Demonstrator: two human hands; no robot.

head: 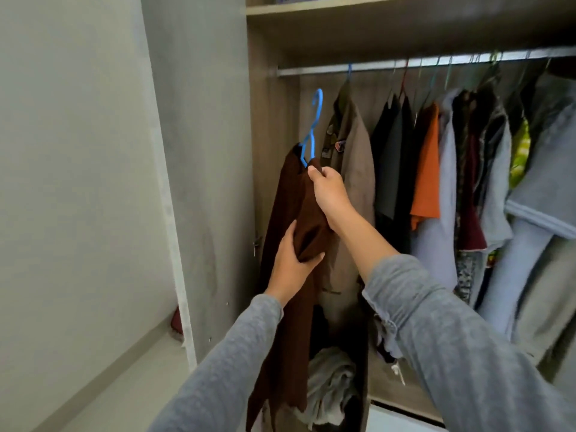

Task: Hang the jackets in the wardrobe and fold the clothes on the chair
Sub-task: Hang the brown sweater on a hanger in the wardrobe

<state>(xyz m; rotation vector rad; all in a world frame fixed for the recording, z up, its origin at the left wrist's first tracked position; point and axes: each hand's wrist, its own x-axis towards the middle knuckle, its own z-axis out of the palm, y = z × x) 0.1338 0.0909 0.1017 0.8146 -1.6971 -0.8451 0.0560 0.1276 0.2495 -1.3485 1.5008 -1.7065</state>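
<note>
Holding brown jacket [290,219] on blue hanger [312,129].

Brown jacket [290,219], dark and plain, on a bright blue hanger [312,129]. Both sleeves [436,322] heathered grey. Olive-tan jacket [352,157] on the rail, small coloured patches on the chest, its hanger hook also blue. Next along: black garments [392,157], an orange top [427,169], pale lavender-blue cloth [436,244], a maroon piece [472,219], a dark speckled print [466,272], a yellow-green patterned piece [520,154], grey and light blue garments [542,194] at far right. Rail [311,71] silver. Wardrobe [265,120] grey-brown wood grain. Wall [62,151] pale grey-green. Pale grey crumpled cloth [330,381] at the bottom.
</note>
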